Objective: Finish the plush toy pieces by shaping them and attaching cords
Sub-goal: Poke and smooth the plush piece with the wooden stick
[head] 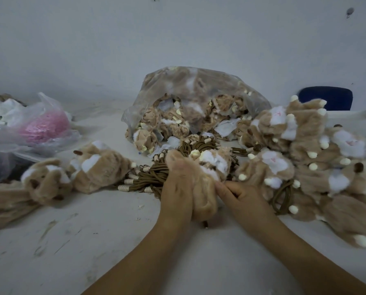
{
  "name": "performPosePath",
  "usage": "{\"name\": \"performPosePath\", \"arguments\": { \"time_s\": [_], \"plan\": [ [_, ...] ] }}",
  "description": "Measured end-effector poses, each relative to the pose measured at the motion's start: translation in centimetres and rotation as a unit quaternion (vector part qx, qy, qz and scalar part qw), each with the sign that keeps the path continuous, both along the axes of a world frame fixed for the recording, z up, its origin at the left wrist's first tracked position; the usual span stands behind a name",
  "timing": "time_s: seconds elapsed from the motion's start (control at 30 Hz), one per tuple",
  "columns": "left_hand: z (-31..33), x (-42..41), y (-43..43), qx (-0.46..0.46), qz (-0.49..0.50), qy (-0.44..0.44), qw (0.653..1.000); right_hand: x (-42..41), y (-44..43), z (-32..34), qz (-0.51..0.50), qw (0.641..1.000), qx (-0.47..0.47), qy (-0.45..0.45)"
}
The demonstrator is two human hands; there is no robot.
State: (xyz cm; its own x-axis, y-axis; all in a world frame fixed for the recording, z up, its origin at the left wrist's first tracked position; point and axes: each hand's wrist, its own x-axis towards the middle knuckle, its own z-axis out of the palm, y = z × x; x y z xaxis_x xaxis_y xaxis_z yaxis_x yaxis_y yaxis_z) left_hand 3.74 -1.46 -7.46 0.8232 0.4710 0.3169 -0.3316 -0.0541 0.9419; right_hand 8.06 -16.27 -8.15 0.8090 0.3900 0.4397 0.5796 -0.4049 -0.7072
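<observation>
1. A white table [92,231] against a white wall: one clear bag [199,86] of plush pieces lies at centre back.
2. You hold one plush toy [205,201] above one cord bundle [152,177]. Your left hand [177,184] grips it and your right hand [241,196] pinches its fur.
3. The heap [305,145] at right is too tangled to count.

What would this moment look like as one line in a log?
left hand: holds plush piece | right hand: pinches same piece | cord bundle: on table behind hands
</observation>
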Motion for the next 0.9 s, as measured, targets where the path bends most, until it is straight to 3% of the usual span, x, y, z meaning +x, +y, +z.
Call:
{"name": "performPosePath", "arguments": {
  "time_s": [0.07,0.2,0.47,0.63,0.77,0.9],
  "plan": [
    [-0.1,0.4,-0.1,0.043,-0.029,0.016,0.998,-0.4,0.6,-0.2,0.005,0.998,0.026,0.049],
    [-0.5,0.8,0.4,0.047,-0.033,0.032,0.998,-0.6,0.9,-0.5,-0.012,0.996,0.013,0.085],
    [-0.6,0.4,0.9,-0.012,0.027,0.028,0.999,1.1,-1.3,0.3,-0.029,0.993,-0.09,-0.065],
    [-0.2,0.3,0.8,-0.055,0.019,0.026,0.998,1.9,-2.6,0.9,-0.05,0.982,-0.145,-0.112],
    [-0.5,0.1,0.5,0.031,-0.018,0.005,0.999,0.9,-1.7,1.0,-0.021,0.984,-0.146,-0.098],
    [-0.5,0.4,-0.2,0.042,-0.024,0.009,0.999,0.4,0.0,-0.4,-0.008,0.998,-0.056,0.014]
  ]
}}
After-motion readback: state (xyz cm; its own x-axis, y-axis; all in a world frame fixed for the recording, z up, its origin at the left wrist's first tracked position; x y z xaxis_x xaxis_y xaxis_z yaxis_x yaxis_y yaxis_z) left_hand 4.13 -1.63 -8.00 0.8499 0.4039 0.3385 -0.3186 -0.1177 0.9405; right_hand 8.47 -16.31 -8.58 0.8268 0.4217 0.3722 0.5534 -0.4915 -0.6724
